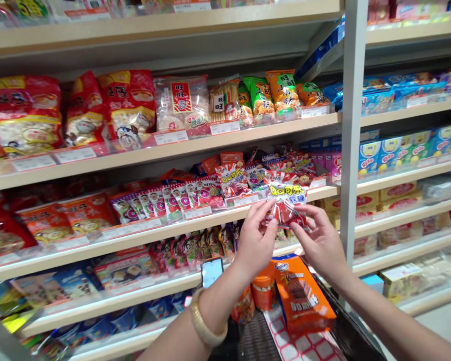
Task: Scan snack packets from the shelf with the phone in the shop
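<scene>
A small bag of gummy candy (pixel 287 198), red, white and purple with yellow lettering, is held up in front of the shelves. My left hand (pixel 257 235) is closed on its left side, thumb in front, with a bangle on that wrist. At its lower right, the fingers of my right hand (pixel 319 243) pinch the edge. Similar candy bags (pixel 233 180) stand on the shelf just behind. Below my hands lies an orange snack bag (pixel 302 296), with an orange-lidded jar (pixel 263 288) beside it.
Packed shelves run across the view, with red snack bags (pixel 128 108) higher up and orange bags (pixel 86 215) at the left. A grey upright post (pixel 352 125) divides the shelving. A lit phone-like screen (pixel 212 272) is near my left forearm. Dark woven basket surface (pixel 255 333) shows below.
</scene>
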`<move>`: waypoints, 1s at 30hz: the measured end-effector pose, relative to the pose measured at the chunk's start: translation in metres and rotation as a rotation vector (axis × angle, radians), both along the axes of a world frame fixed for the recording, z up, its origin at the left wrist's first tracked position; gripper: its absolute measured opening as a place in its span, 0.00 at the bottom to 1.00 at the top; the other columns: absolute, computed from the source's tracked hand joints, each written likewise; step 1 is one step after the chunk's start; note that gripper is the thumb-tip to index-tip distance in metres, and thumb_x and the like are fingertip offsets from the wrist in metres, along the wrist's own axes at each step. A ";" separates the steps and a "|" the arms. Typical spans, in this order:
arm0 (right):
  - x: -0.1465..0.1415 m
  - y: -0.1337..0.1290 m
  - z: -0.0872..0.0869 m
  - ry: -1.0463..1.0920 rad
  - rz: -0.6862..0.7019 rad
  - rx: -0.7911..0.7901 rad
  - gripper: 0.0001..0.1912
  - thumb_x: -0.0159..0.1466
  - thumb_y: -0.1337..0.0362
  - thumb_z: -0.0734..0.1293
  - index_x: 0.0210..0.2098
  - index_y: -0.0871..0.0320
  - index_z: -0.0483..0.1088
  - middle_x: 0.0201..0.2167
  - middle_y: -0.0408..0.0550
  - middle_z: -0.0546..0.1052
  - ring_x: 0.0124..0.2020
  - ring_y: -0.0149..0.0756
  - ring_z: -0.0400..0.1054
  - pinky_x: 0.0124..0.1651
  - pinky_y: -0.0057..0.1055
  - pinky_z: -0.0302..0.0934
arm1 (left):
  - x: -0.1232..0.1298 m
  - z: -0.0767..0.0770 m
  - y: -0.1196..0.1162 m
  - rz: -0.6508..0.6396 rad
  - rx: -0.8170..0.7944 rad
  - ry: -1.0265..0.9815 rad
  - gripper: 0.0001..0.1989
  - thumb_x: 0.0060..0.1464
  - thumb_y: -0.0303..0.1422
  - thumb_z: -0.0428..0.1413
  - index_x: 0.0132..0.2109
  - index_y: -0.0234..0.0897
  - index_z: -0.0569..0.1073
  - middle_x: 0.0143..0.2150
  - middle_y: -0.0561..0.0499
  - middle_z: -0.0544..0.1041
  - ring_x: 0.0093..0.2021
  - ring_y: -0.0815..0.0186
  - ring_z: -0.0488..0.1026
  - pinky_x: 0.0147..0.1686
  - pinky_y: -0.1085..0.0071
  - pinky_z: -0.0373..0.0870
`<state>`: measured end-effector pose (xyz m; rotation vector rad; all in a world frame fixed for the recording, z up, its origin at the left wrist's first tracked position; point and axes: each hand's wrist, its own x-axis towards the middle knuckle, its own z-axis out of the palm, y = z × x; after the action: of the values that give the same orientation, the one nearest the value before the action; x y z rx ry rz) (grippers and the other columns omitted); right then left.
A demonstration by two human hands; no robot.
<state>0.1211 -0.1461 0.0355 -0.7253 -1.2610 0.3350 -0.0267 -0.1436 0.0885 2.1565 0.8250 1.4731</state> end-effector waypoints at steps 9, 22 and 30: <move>-0.071 -0.091 -0.111 -0.202 0.066 -0.260 0.16 0.66 0.61 0.64 0.54 0.48 0.70 0.56 0.52 0.72 0.60 0.45 0.65 0.63 0.46 0.62 | -0.079 -0.099 -0.103 0.190 -0.539 0.005 0.24 0.60 0.34 0.49 0.63 0.39 0.68 0.66 0.46 0.68 0.68 0.60 0.62 0.68 0.60 0.56; -0.087 -0.108 -0.146 -0.234 0.207 -0.473 0.20 0.62 0.67 0.61 0.53 0.52 0.70 0.54 0.52 0.74 0.58 0.43 0.68 0.62 0.44 0.61 | -0.087 -0.175 -0.125 0.267 -0.635 -0.238 0.26 0.57 0.40 0.53 0.61 0.35 0.71 0.65 0.39 0.69 0.65 0.53 0.66 0.67 0.56 0.57; -0.086 -0.110 -0.146 -0.246 0.202 -0.479 0.20 0.62 0.65 0.62 0.54 0.50 0.69 0.55 0.50 0.73 0.58 0.43 0.67 0.63 0.44 0.61 | -0.087 -0.176 -0.127 0.257 -0.610 -0.230 0.24 0.58 0.37 0.52 0.61 0.36 0.71 0.64 0.41 0.70 0.66 0.55 0.65 0.67 0.56 0.56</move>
<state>0.0354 -0.2565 -0.1110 -1.0714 -1.5109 0.7478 -0.1133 -0.2706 -0.0878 1.4471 1.2977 1.3216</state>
